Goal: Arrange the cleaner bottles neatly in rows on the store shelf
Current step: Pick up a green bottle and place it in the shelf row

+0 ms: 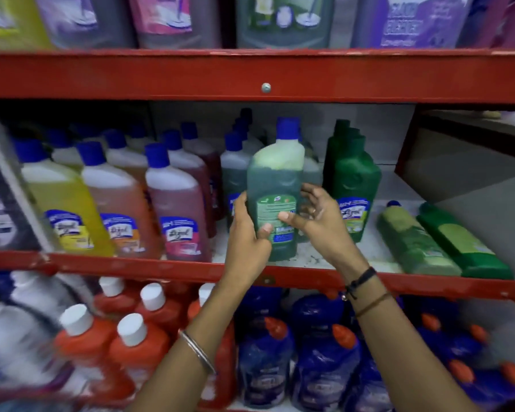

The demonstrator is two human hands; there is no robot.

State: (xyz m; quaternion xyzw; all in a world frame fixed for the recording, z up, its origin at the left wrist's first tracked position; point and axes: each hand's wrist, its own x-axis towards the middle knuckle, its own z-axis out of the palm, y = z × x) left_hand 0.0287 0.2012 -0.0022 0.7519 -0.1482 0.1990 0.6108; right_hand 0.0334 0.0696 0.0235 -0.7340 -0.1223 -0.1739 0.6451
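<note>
A green cleaner bottle (275, 185) with a blue cap stands upright near the front of the middle red shelf (309, 276), its back label towards me. My left hand (246, 233) grips its left side and my right hand (315, 215) holds its right side, thumb on the label. Behind it runs a row of green bottles with blue caps (234, 168). Two green bottles (411, 239) (461, 242) lie flat on the shelf's right end. An opaque green bottle (353, 185) stands upright just right of my hands.
Yellow (63, 200), orange (119, 203) and pink (176, 209) bottles stand in rows on the left. The upper shelf (250, 75) carries large jugs. Below are red bottles with white caps (131, 352) and blue bottles with orange caps (324, 367).
</note>
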